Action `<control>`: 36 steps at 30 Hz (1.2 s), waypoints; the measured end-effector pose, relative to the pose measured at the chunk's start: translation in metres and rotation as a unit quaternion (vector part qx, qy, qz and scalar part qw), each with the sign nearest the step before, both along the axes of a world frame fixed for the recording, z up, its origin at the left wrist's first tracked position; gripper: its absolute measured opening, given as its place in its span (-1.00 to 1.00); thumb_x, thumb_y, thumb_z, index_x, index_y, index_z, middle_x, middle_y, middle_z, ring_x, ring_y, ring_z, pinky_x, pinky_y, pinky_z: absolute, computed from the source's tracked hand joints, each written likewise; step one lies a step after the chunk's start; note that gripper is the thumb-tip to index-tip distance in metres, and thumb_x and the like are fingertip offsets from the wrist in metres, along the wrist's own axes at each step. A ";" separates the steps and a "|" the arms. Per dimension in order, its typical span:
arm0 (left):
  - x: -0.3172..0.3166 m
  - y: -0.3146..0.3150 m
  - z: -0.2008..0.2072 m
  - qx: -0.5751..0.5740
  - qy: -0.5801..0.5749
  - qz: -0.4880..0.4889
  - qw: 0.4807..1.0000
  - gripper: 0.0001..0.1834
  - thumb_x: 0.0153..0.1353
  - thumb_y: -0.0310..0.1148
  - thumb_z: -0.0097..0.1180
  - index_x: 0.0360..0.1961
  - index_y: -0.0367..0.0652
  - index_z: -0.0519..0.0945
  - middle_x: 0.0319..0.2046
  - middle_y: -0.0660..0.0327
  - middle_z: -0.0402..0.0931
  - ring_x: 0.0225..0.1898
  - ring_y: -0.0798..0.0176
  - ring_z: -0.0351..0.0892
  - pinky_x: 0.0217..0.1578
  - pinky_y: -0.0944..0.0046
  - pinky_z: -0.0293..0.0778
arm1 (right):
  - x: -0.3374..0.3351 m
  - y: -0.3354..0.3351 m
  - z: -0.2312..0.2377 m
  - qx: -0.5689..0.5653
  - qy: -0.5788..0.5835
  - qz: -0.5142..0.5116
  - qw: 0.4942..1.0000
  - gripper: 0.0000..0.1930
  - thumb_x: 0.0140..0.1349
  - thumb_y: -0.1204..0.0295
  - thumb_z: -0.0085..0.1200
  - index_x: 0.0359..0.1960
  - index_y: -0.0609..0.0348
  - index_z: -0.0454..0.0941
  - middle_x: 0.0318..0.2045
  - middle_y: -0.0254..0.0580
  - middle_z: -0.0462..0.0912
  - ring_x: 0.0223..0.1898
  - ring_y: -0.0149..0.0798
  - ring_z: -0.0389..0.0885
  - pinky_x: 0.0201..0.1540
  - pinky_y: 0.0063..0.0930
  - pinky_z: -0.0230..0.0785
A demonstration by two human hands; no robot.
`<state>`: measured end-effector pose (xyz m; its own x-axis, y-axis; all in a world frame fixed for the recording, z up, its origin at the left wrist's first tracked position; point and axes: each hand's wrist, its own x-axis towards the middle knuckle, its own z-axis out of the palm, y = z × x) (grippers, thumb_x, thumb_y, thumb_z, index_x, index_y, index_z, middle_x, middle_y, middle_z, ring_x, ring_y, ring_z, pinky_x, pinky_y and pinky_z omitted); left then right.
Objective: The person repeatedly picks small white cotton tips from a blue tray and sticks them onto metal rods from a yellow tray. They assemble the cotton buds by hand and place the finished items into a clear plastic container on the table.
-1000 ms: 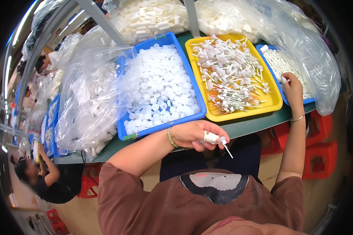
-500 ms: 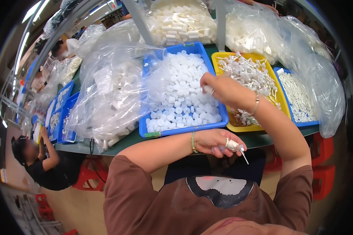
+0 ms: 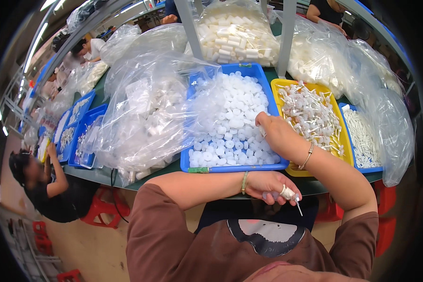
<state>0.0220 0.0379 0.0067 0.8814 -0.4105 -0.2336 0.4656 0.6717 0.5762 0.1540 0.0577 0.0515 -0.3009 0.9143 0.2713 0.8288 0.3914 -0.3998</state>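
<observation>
Left hand point(image 3: 268, 185), below the blue plastic tray point(image 3: 230, 168) of white round caps point(image 3: 232, 120), grips a small white pump nozzle point(image 3: 289, 194). Right hand point(image 3: 275, 131) reaches among the caps, its grip state indiscernible.

The left hand point(image 3: 268, 185) sits low before the chest, forearm lying crosswise, fingers curled shut around a small white piece. The right hand point(image 3: 273, 133) reaches forward above it, wrist bent, fingertips pointing down, elbow folded sharply.

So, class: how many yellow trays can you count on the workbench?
1. The yellow tray sits right of the blue tray of white caps, beyond the right hand. Others may be hidden under the plastic bags.
</observation>
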 end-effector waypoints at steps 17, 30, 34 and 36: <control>-0.036 0.001 0.001 -0.006 0.037 0.034 0.999 -0.62 0.26 -0.39 0.08 0.07 -0.29 0.40 -0.21 0.23 0.47 -0.47 0.61 0.22 -0.68 0.70 0.06 | -0.010 -0.004 0.000 -0.089 0.315 0.023 0.945 -0.87 0.26 0.56 -0.20 -0.17 0.22 0.29 -0.40 -0.02 0.52 -0.32 -0.11 0.55 -0.20 -0.34 0.37; -0.033 -0.005 0.009 0.013 0.051 0.081 0.995 -0.67 0.30 -0.38 0.04 0.06 -0.24 0.43 -0.18 0.25 0.47 -0.46 0.63 0.22 -0.67 0.69 0.08 | 0.048 0.073 0.010 -0.054 -0.119 -0.206 0.970 -0.69 0.07 0.28 0.04 -0.31 0.33 0.54 -0.38 0.13 0.63 -0.28 0.09 0.62 -0.17 -0.14 0.47; -0.032 -0.010 0.009 0.024 0.059 0.115 0.991 -0.67 0.30 -0.36 0.04 0.05 -0.23 0.43 -0.18 0.26 0.47 -0.47 0.63 0.20 -0.67 0.69 0.07 | 0.045 0.075 0.008 -0.034 -0.114 -0.196 0.973 -0.72 0.03 0.29 0.05 -0.43 0.31 0.59 -0.39 0.12 0.63 -0.29 0.08 0.62 -0.18 -0.16 0.47; -0.031 -0.015 0.014 0.045 0.071 0.122 0.989 -0.67 0.30 -0.35 0.04 0.05 -0.23 0.43 -0.18 0.27 0.46 -0.47 0.64 0.19 -0.66 0.69 0.06 | 0.046 0.073 0.010 -0.050 -0.132 -0.187 0.972 -0.69 0.04 0.26 0.08 -0.45 0.35 0.55 -0.41 0.14 0.62 -0.31 0.07 0.61 -0.20 -0.15 0.46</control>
